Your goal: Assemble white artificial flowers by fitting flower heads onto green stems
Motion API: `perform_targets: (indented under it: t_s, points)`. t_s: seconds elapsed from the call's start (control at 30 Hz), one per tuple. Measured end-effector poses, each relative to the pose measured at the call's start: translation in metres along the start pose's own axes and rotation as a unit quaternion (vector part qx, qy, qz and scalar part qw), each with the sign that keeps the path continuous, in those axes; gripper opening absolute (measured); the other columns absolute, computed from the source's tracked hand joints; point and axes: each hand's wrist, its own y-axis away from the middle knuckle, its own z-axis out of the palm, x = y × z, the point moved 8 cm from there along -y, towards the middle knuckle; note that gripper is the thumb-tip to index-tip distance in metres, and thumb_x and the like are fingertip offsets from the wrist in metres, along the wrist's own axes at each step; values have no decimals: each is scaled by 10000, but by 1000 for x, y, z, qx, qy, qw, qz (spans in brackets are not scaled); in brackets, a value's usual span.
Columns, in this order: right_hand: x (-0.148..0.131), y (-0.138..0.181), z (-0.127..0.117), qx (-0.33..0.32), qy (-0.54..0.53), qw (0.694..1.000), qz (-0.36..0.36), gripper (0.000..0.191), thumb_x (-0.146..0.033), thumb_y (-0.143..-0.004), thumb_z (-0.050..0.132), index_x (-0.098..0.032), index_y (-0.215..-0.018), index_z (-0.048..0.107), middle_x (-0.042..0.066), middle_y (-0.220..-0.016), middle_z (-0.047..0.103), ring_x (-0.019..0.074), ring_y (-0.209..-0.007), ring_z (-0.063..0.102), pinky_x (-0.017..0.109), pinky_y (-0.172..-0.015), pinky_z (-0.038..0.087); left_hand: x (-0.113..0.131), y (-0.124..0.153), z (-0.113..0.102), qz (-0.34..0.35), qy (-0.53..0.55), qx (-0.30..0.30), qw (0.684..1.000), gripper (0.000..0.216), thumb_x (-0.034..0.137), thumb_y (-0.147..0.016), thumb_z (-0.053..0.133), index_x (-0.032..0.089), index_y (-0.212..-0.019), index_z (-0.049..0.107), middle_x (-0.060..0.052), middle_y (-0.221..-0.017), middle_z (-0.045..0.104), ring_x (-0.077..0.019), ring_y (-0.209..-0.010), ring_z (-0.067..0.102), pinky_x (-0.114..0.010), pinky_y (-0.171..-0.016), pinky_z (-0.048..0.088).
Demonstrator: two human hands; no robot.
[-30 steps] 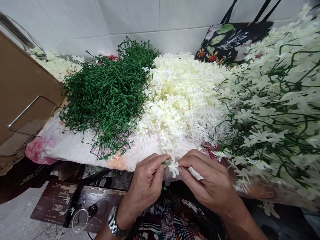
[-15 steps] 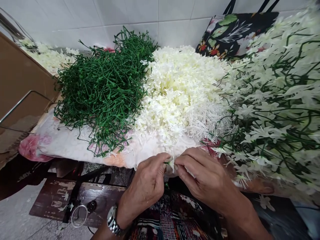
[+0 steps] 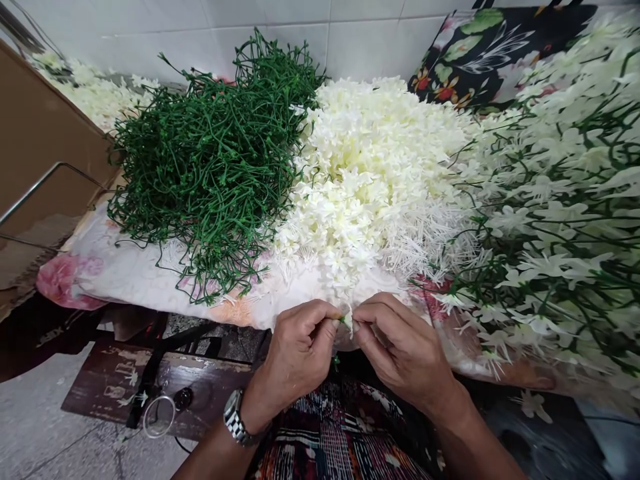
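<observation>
My left hand (image 3: pixel 297 350), with a metal watch on its wrist, pinches a thin green stem tip (image 3: pixel 342 321) between thumb and fingers. My right hand (image 3: pixel 403 350) pinches a small white plastic flower (image 3: pixel 349 319) and presses it against that stem tip. Both hands meet at the near edge of a floral cloth (image 3: pixel 125 280). On the cloth lie a heap of bare green stems (image 3: pixel 210 167) on the left and a heap of loose white flowers (image 3: pixel 373 177) in the middle.
Finished sprays of white flowers on green stems (image 3: pixel 555 200) fill the right side. A dark floral bag (image 3: pixel 480 47) leans on the tiled wall behind. A brown cardboard box (image 3: pixel 35 140) stands at left. A dark wooden board with a ring (image 3: pixel 160 417) lies below.
The two hands have closed together, so the white flower that showed openly between them is now mostly hidden by the fingertips. The camera has tilted down slightly.
</observation>
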Motion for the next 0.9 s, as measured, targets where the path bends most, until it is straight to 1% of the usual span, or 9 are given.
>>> perform_targets:
  t_s: [0.13, 0.27, 0.43, 0.6, 0.77, 0.9]
  points:
    - [3, 1, 3, 7, -23, 1000, 3, 131, -55, -858, 470, -173, -820, 512, 14, -696, 512, 118, -645, 498, 233, -559, 437, 1, -1, 2, 18, -4, 11, 1000, 188, 48, -765, 465, 157, -669, 585, 23, -553, 585, -90, -489, 495, -185, -487, 379]
    - [5, 1, 6, 1, -31, 1000, 3, 125, -47, -858, 471, -167, -834, 497, 17, -709, 505, 109, -650, 489, 219, -567, 434, 1, -1, 2, 35, -5, 21, 999, 188, 35, -766, 469, 143, -662, 581, 16, -544, 574, -87, -486, 490, -182, -490, 376]
    - [5, 3, 7, -11, -3, 1000, -15, 141, -29, -851, 478, -162, -880, 514, 34, -744, 526, 125, -693, 504, 237, -602, 442, -1, -2, 4, 25, 2, 6, 1000, 183, 26, -763, 472, 137, -663, 578, 20, -536, 552, -82, -480, 474, -182, -492, 371]
    - [2, 6, 6, -16, 32, 999, -38, 131, -36, -855, 486, -140, -919, 533, 58, -746, 552, 151, -705, 517, 269, -611, 450, 0, -2, 5, 33, 3, -2, 999, 187, 25, -762, 465, 140, -671, 580, 23, -540, 549, -81, -484, 469, -187, -500, 370]
    - [1, 6, 5, -32, 42, 998, -44, 125, -40, -854, 490, -139, -894, 555, 58, -735, 574, 156, -704, 530, 275, -620, 460, 0, -1, 8, 42, -6, -10, 999, 188, 31, -761, 462, 147, -672, 579, 26, -541, 542, -86, -492, 470, -196, -505, 371]
    - [1, 5, 5, -38, 25, 998, -53, 132, -30, -853, 481, -138, -859, 556, 53, -703, 573, 151, -673, 507, 273, -596, 447, 2, -2, 8, 52, -9, -9, 999, 192, 27, -761, 456, 145, -664, 573, 28, -530, 530, -84, -479, 456, -197, -492, 360]
